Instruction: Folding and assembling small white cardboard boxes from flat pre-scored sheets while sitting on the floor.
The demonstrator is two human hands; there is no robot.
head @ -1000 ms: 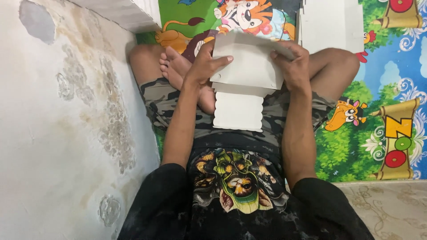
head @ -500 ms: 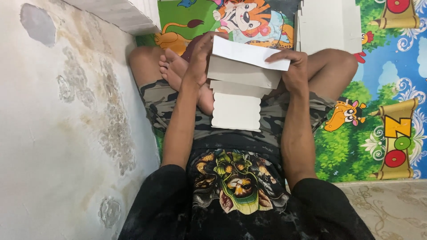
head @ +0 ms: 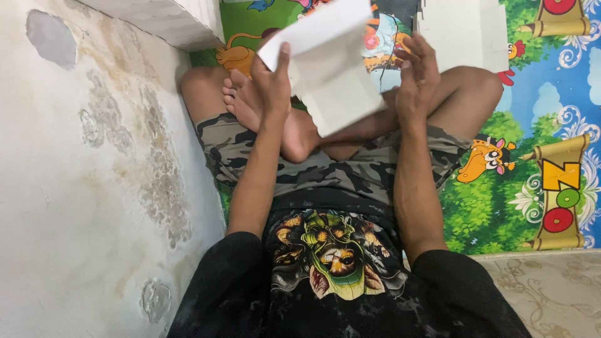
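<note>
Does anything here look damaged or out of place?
Yes: the wall on the left is stained, with plaster peeling in patches. The white folded card in the left hand sits tilted; the right hand is beside it.

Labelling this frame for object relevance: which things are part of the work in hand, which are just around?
In the work:
- left hand, gripping the sheet's edge
- white folded cardboard sheet, blurred
- right hand, open beside the sheet; contact unclear

Just around:
- white stack of flat sheets beyond the right knee
- cartoon play mat
- stained wall
- white ledge
</note>
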